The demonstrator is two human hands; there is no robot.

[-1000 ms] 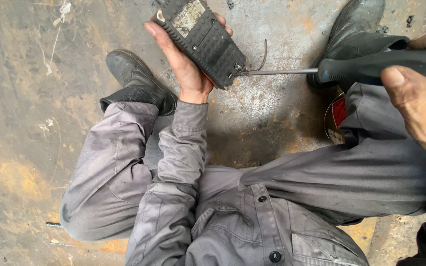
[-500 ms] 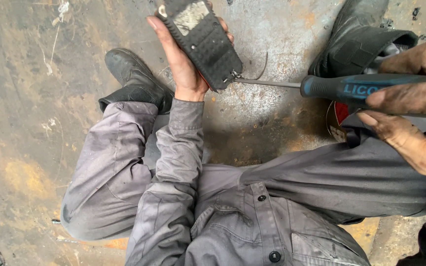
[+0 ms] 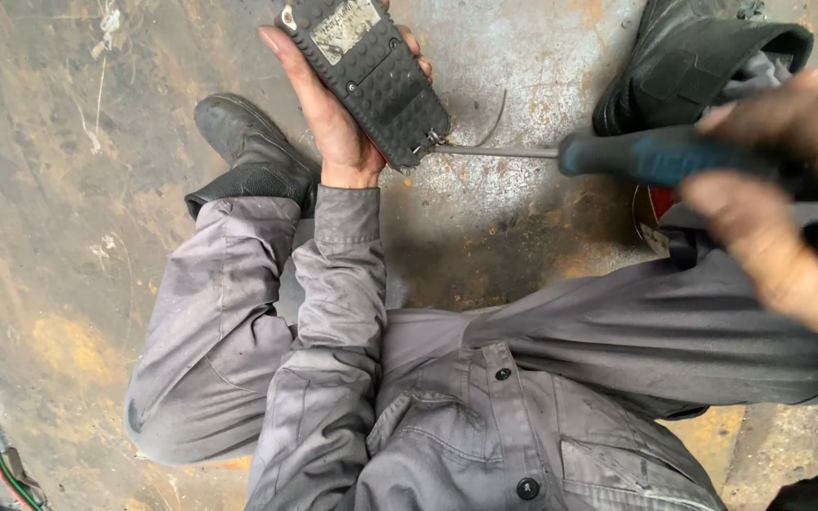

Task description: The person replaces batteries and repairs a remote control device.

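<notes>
one view only, head-worn camera. it looked steeply down from above the seated person's chest onto the lap and the stained floor (image 3: 68,284) beyond. near field: grey jacket (image 3: 485,426) filled the lower frame, close to the lens. the left hand (image 3: 333,123) sat at mid distance near the top edge; the right hand (image 3: 788,199) came very near the lens at the right edge and was blurred. boots (image 3: 248,151) marked the far reach. no second view, so nothing shared.

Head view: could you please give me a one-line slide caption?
Left hand holds a black ribbed pad while the right hand drives a blue-handled screwdriver into its corner.
</notes>
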